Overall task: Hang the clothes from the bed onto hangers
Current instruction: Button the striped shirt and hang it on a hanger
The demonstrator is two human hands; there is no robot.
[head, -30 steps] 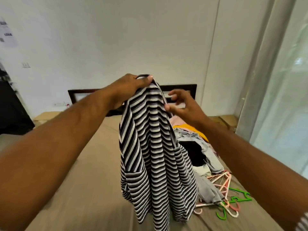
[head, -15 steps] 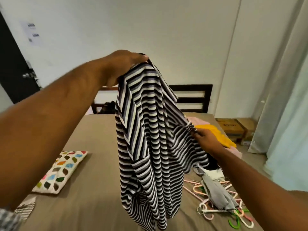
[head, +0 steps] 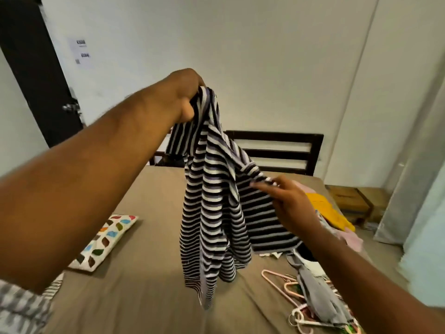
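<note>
My left hand (head: pixel 183 92) is raised in front of me, and its fingers are closed around the top of the black and white striped shirt (head: pixel 212 213). The shirt hangs down from this hand over the brown bed (head: pixel 144 297); I cannot tell if its lowest edge touches the sheet. My right hand (head: pixel 289 201) is lower and to the right, and its fingertips (head: pixel 265 182) pinch a fold of the same shirt, so the cloth is stretched between my 2 hands.

Under my right arm a grey garment (head: pixel 317 292) lies across the pile of plastic hangers (head: pixel 284 283). A yellow garment (head: pixel 325 208) lies behind my right hand, near the far right edge of the bed. A pillow (head: pixel 106 239) with coloured patches lies on the left side of the bed.

1 second ago my right hand was high, beside my left hand at the collar. Since 0.5 seconds ago both hands are almost in the same places, and the top of the shirt is more bunched.
</note>
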